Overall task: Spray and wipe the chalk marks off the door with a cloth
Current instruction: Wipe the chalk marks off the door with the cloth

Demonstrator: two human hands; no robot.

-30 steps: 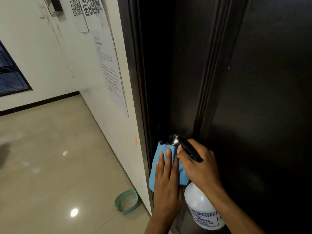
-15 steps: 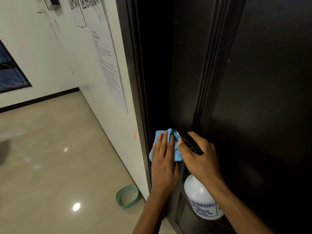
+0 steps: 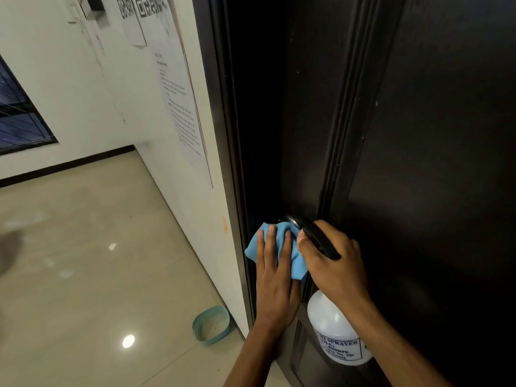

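The dark brown door [image 3: 418, 135] fills the right half of the view. My left hand [image 3: 275, 277] presses a blue cloth [image 3: 282, 248] flat against the door's left edge with straight fingers, just beside the round metal knob [image 3: 290, 220]. My right hand [image 3: 332, 261] grips the black trigger head [image 3: 318, 238] of a white spray bottle [image 3: 335, 333], which hangs below the hand next to the door. I cannot make out chalk marks on the dark panel.
A white wall [image 3: 111, 79] with taped paper notices [image 3: 181, 107] runs along the left of the door frame [image 3: 223, 135]. A small teal bowl [image 3: 212, 325] sits on the tiled floor [image 3: 83, 275] at the wall's foot. A dark window [image 3: 19, 118] is at far left.
My left hand has slid the blue cloth up the door's edge toward the knob, and the cloth has bunched under the fingers. The right hand and bottle have stayed alongside.
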